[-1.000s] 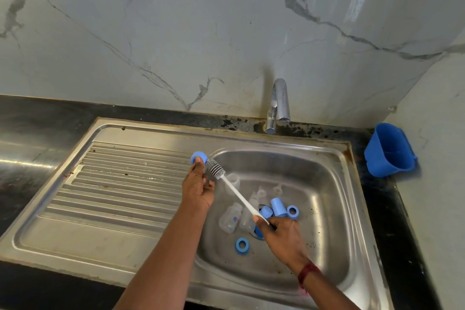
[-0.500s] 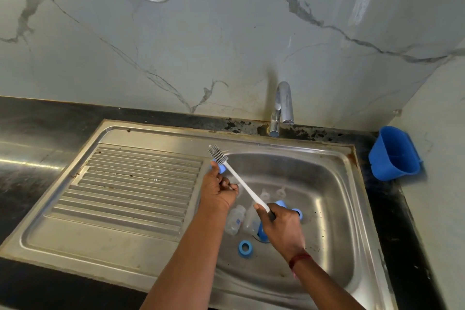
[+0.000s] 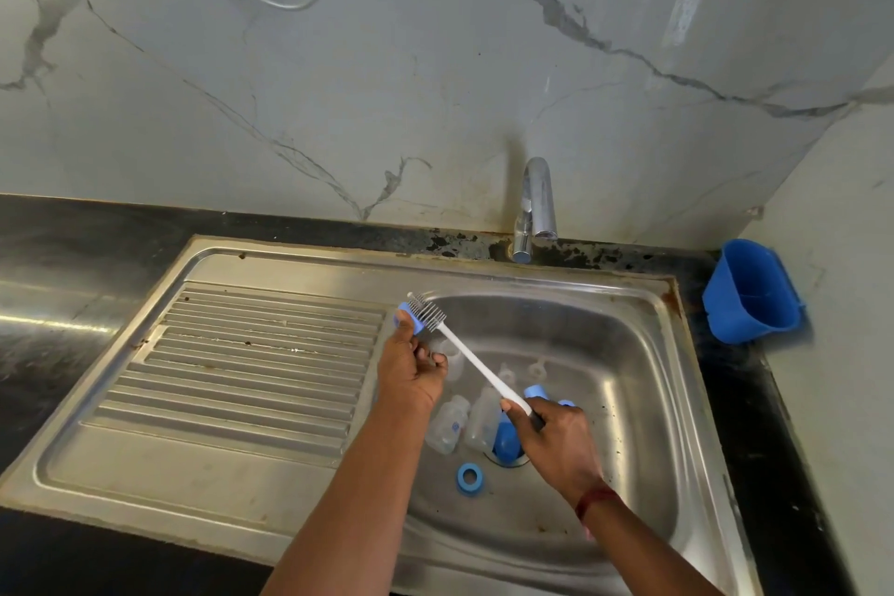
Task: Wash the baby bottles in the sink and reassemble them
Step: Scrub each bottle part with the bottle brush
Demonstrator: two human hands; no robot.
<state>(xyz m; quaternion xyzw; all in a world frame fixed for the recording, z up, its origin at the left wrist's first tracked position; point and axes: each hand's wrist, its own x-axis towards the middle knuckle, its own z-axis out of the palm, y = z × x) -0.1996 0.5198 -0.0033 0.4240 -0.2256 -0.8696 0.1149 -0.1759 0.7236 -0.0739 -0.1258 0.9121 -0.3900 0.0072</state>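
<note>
Gripping a brush (image 3: 476, 368), the right hand (image 3: 556, 443) points its bristles toward the left hand (image 3: 410, 370). That hand pinches a blue cap (image 3: 403, 316).

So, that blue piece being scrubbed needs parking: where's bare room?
The ribbed drainboard left of the basin is bare. Around the drain it is crowded: bottles and blue rings. The basin's right side also looks free.

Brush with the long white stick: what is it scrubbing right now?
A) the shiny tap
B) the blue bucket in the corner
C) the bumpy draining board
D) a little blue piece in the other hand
D: the bristles of the brush lie against the small blue piece that the left hand pinches above the sink, while the right hand grips the handle.
</note>
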